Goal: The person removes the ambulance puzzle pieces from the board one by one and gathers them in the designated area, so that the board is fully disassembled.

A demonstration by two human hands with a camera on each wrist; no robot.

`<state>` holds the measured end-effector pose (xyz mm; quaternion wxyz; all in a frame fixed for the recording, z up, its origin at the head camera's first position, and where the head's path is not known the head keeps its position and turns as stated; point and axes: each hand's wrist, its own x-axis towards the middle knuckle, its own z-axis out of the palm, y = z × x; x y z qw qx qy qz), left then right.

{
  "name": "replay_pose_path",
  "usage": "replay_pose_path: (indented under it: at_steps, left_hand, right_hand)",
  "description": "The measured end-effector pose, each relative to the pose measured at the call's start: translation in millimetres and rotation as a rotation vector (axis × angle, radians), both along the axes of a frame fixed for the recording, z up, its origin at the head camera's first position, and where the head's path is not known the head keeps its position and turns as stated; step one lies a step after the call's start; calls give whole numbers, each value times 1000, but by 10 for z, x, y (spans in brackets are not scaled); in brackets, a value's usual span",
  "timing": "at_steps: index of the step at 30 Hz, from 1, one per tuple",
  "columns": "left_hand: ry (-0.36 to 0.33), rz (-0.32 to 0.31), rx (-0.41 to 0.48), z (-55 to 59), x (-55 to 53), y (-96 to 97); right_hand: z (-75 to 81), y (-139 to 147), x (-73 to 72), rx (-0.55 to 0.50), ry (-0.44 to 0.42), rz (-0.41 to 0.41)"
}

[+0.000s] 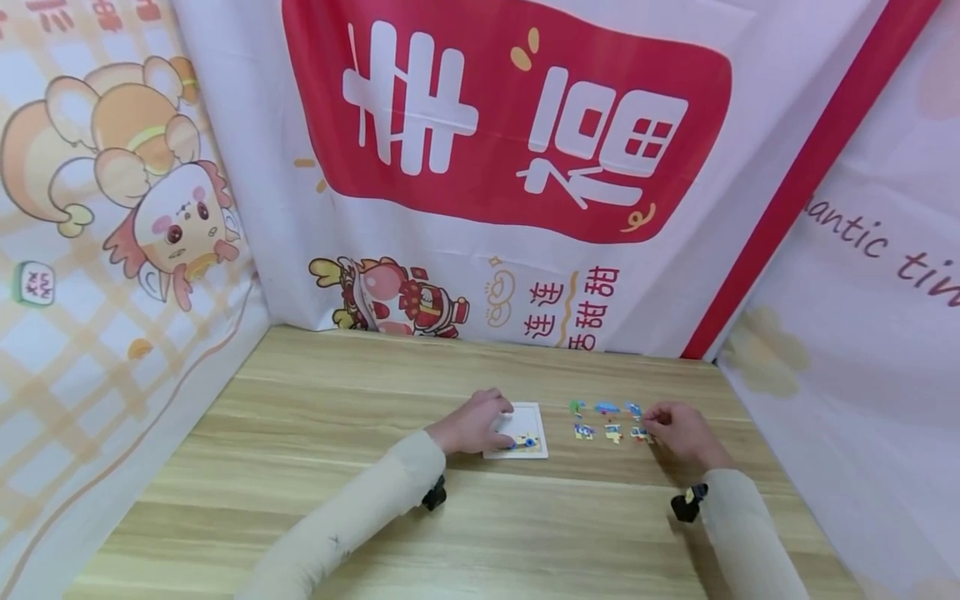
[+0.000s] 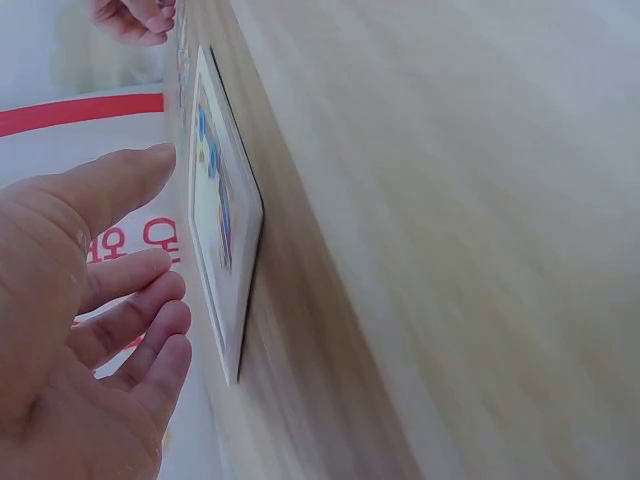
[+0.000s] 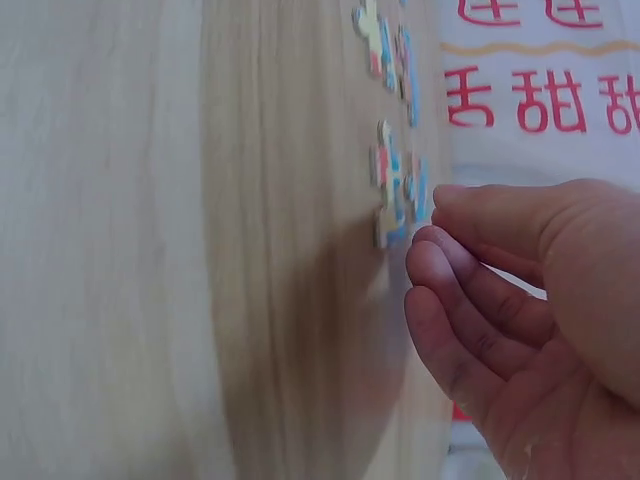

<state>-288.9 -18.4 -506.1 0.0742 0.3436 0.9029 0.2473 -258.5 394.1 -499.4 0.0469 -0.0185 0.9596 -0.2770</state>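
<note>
A white puzzle board (image 1: 528, 408) lies on the table with a few coloured pieces in its near part. My left hand (image 1: 477, 422) is over its left side, thumb and fingers spread apart with nothing between them. In the left wrist view, the board (image 2: 245, 290) is beyond those fingertips. To the right of the board lie loose jigsaw pieces (image 1: 613, 432) in two rough rows. At their right end is my right hand (image 1: 684, 429), fingers bent and thumb near the fingertips. Close by in the right wrist view are pieces (image 3: 388, 180); I see none between the fingers.
The wood-grain table (image 1: 360, 383) reaches back to a white curtain with a red printed panel (image 1: 495, 117). Patterned cloth hangs on the left and right sides. A small black device (image 1: 686, 505) is worn at the right wrist, another (image 1: 434, 493) at the left.
</note>
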Motion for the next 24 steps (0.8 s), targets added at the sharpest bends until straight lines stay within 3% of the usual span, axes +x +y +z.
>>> replay_pose_path:
  at_steps: [9,18,24]
  left_hand:
    - [18,-14,10,-29,131,-342]
    - [13,-11,24,-20,204,-389]
    - [23,-10,34,-56,215,-373]
  right_hand:
    - [81,-527,-131,-45,-61,75]
    - [122,-1349,-176,-20,34,352]
    - [207,-1899,-167,-6,-3,486]
